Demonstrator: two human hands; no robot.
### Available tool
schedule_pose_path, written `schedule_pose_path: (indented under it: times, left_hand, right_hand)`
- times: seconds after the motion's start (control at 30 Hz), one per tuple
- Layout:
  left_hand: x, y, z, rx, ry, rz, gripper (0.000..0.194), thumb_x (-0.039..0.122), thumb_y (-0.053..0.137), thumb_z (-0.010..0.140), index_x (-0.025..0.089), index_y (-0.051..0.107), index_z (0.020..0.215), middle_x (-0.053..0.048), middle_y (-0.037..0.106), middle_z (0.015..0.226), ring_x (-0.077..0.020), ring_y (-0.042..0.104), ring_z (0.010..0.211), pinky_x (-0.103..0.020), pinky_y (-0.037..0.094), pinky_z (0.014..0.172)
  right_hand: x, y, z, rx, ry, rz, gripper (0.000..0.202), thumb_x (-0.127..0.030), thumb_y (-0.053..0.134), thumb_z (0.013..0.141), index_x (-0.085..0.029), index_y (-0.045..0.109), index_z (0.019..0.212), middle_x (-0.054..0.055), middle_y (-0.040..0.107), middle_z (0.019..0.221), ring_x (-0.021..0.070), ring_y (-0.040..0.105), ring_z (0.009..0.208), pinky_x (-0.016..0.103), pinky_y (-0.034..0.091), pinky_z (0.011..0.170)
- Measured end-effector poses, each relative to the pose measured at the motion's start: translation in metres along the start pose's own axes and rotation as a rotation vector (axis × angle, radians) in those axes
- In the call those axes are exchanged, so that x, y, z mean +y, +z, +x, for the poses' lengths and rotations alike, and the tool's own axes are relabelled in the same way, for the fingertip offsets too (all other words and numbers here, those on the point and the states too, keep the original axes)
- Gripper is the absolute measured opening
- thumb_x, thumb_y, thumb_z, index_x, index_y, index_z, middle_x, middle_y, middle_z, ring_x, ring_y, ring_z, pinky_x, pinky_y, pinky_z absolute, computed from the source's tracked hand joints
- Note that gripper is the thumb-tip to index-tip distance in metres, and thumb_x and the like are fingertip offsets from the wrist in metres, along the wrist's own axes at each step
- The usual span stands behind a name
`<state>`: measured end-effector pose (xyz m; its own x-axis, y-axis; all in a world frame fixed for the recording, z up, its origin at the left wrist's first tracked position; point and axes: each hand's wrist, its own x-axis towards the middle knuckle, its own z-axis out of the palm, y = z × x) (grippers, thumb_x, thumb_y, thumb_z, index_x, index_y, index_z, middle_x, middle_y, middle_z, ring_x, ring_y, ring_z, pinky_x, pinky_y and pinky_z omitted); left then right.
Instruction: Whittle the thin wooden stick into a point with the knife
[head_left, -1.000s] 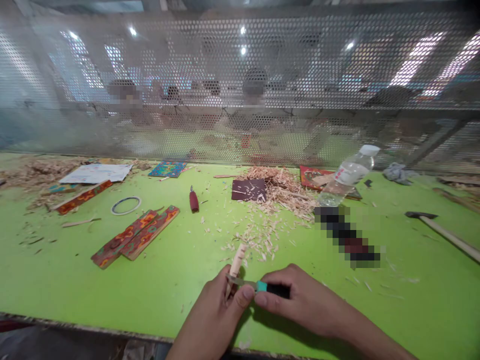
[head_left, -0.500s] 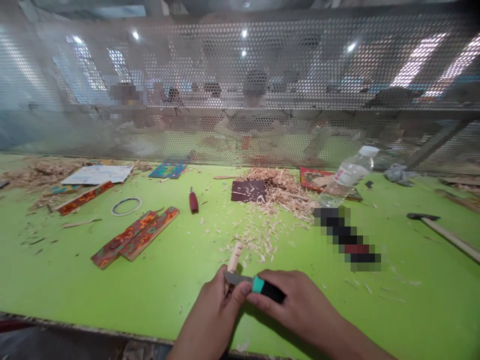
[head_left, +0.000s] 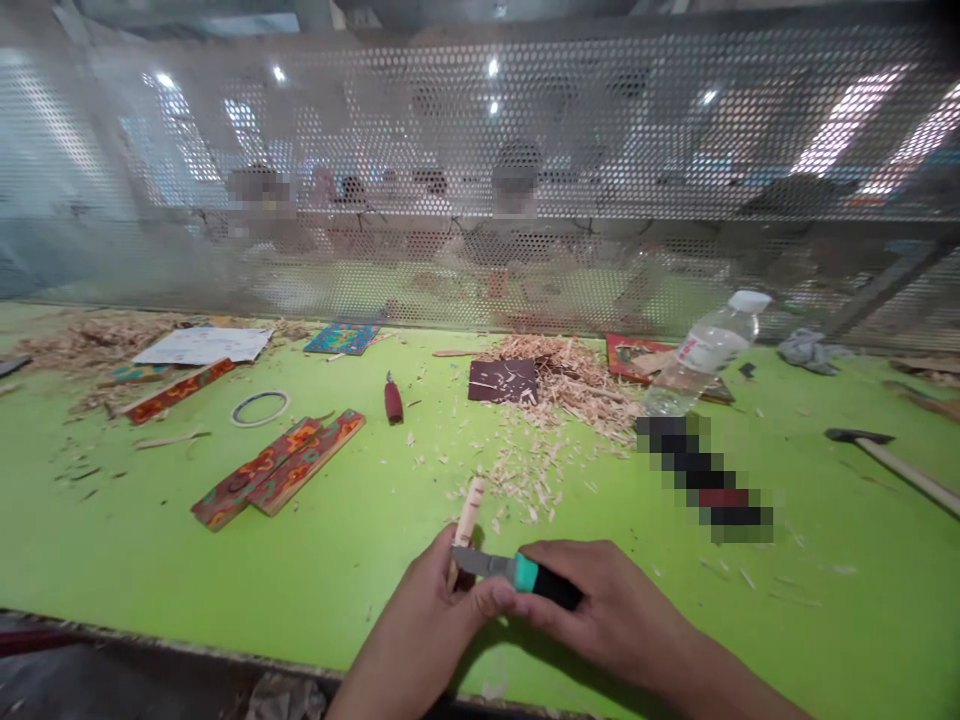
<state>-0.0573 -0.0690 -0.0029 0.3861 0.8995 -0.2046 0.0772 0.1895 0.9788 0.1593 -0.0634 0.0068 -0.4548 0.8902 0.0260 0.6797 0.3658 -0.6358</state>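
My left hand (head_left: 442,612) is closed round a pale wooden stick (head_left: 469,512), whose upper end sticks up above the fingers and bears dark marks. In my right hand (head_left: 600,605) is a carving knife (head_left: 551,583) with a black and teal handle. Its grey blade lies across the stick just above my left fingers, edge against or very near the wood. My left thumb reaches toward the knife, close to my right fingers. The lower part of the stick is hidden in my left hand.
Wood shavings (head_left: 577,390) lie heaped round a dark square board (head_left: 504,381). A plastic bottle (head_left: 709,345) and a hammer (head_left: 900,465) are at right. Left are painted wooden strips (head_left: 307,462), a tape roll (head_left: 259,408) and a red-handled cutter (head_left: 393,400). Behind stands a perforated metal screen (head_left: 450,180).
The knife has shifted slightly right relative to the stick, so more of its blade shows. My right hand has moved a little right with it. The whole view has shifted slightly.
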Motion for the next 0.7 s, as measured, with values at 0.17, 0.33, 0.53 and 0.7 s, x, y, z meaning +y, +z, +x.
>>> schedule_pose_path:
  times: [0.17, 0.33, 0.53, 0.7]
  left_hand:
    - [0.0018, 0.0018, -0.0015, 0.025, -0.003, 0.087, 0.035, 0.055, 0.064, 0.097, 0.021, 0.063, 0.108, -0.003, 0.072, 0.101, -0.0254, 0.063, 0.103, -0.032, 0.046, 0.091]
    - [0.0025, 0.0023, -0.0017, 0.044, 0.002, 0.162, 0.038, 0.058, 0.060, 0.099, 0.020, 0.063, 0.104, -0.003, 0.071, 0.099, -0.0237, 0.062, 0.095, -0.032, 0.045, 0.087]
    - [-0.0008, 0.0019, -0.0001, 0.017, -0.002, 0.107, 0.036, 0.057, 0.062, 0.098, 0.021, 0.062, 0.104, -0.001, 0.069, 0.093, -0.0248, 0.062, 0.099, -0.032, 0.044, 0.086]
    - [-0.0014, 0.0023, -0.0009, 0.030, -0.012, 0.150, 0.037, 0.058, 0.061, 0.099, 0.022, 0.063, 0.103, -0.001, 0.069, 0.092, -0.0272, 0.062, 0.106, -0.033, 0.044, 0.089]
  right_hand:
    - [-0.0034, -0.0012, 0.0017, -0.025, 0.042, 0.046, 0.056, -0.069, 0.050, 0.101, -0.020, 0.060, 0.075, -0.001, 0.062, 0.068, 0.0155, 0.054, 0.063, 0.025, 0.031, 0.058]
    - [-0.0023, -0.0026, 0.0013, -0.043, 0.049, 0.065, 0.053, -0.066, 0.052, 0.102, -0.020, 0.062, 0.077, -0.001, 0.063, 0.069, 0.0153, 0.055, 0.063, 0.025, 0.032, 0.059]
    - [-0.0009, -0.0043, 0.0013, -0.043, 0.008, 0.075, 0.049, -0.062, 0.056, 0.101, -0.019, 0.063, 0.078, -0.002, 0.062, 0.068, 0.0140, 0.053, 0.061, 0.024, 0.032, 0.059]
    - [0.0000, -0.0037, 0.0025, -0.037, 0.027, 0.068, 0.048, -0.061, 0.058, 0.101, -0.019, 0.063, 0.078, -0.003, 0.061, 0.068, 0.0137, 0.052, 0.062, 0.024, 0.032, 0.059]
